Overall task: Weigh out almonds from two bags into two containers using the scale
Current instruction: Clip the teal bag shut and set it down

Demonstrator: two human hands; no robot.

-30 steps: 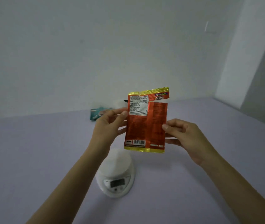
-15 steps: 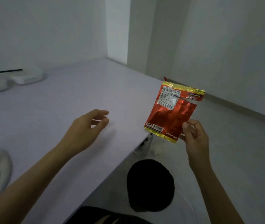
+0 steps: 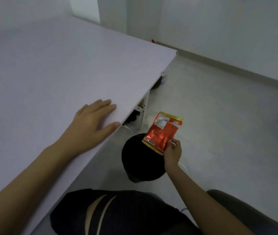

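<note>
Left hand [image 3: 92, 126] lying flat on table [image 3: 50, 65], fingers straight and relaxed, thumb reaching table edge, holding nothing. Right hand [image 3: 173, 153] pinching lower corner of red and gold bag [image 3: 162, 133], off table, just beyond its edge and lower than tabletop. Bag being held tilted over round black bin [image 3: 138, 163] standing on floor [image 3: 219, 116] beside table

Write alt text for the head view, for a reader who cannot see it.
The right hand holds a red bag low beside the table, over a round black object on the floor. The left hand rests flat on the table near its edge.
</note>
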